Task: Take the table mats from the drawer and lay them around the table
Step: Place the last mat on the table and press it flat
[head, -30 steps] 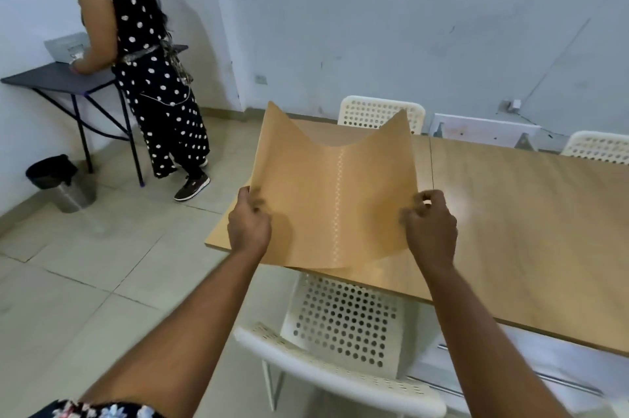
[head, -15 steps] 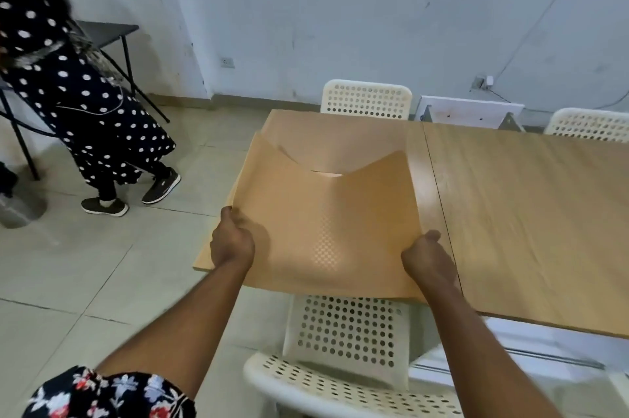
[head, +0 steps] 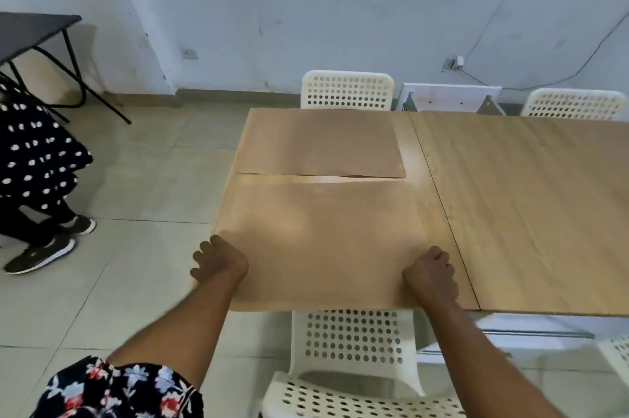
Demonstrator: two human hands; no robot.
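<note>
Tan rectangular table mat [head: 323, 240]: long axis crosswise, flat on wooden table [head: 527, 196]; left hand [head: 219, 261] and right hand [head: 430, 273] pinch its near corners, equally close.

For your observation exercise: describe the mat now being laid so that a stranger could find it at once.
Start at the long wooden table, at its left end. Two tan mats lie there; the near mat is by the white chair, held by the left hand and right hand.

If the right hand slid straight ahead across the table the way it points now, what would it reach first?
Probably nothing soon: the right hand lies at the near mat's right corner, and bare table stretches ahead. The far mat sits left of that line, though depth is unclear.
</note>
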